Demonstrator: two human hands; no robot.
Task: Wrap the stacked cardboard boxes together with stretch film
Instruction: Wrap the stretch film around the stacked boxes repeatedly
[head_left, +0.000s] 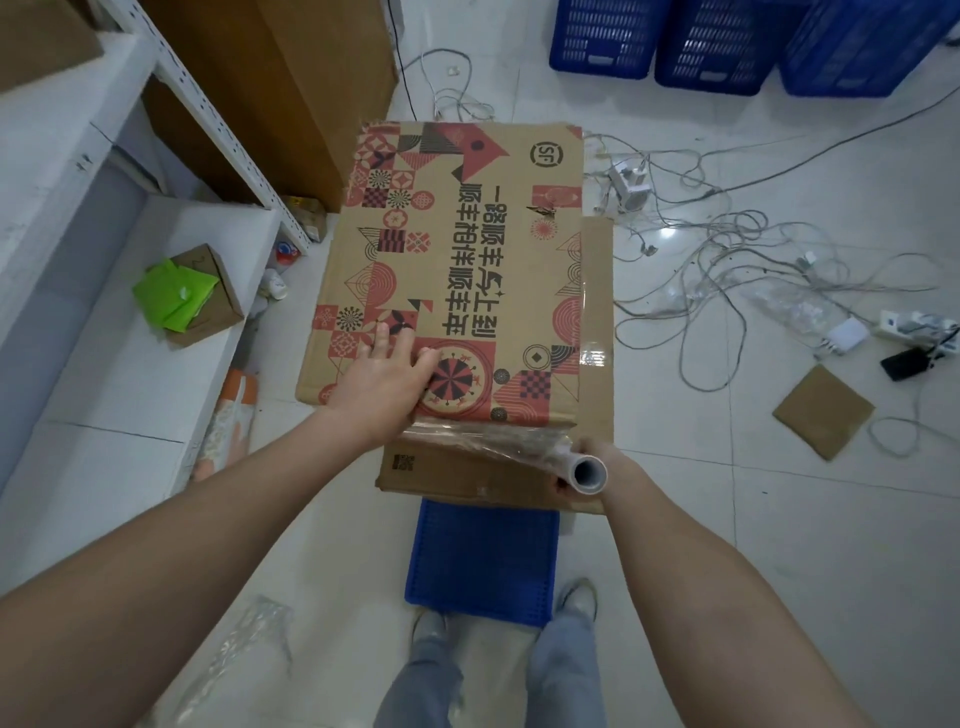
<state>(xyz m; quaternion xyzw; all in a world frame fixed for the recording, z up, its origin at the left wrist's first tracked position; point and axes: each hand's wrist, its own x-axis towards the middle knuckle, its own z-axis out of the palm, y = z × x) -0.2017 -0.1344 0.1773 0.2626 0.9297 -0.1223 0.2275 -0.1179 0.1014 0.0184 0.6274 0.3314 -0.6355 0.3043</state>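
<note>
Here, floor (727, 519): pale tiles, with a tangle of cables (727, 249) to the right of the stack and three blue crates (727, 41) along the far edge.
Shelf (104, 312): white, on the left, holding a small open carton with green paper (174, 296) in it.
Boxes (457, 249): flattened cardboard, stacked on a blue crate (483, 561) straight ahead of the person; the top one is printed in red and black, and a plain one (467, 478) juts out beneath it at the near and right edges.
Film (483, 439): clear, stretched along the near edge of the top box from under the left hand to the roll; a strip also runs up the right edge.
Left hand (387, 382): flat and spread, palm pressing on the near end of the top box, gripping nothing.
Right hand (584, 467): closed around the roll at the stack's near right corner.
Roll (587, 474): open core end faces the camera.
Feet (431, 623): grey shoes, just behind the blue crate.
</note>
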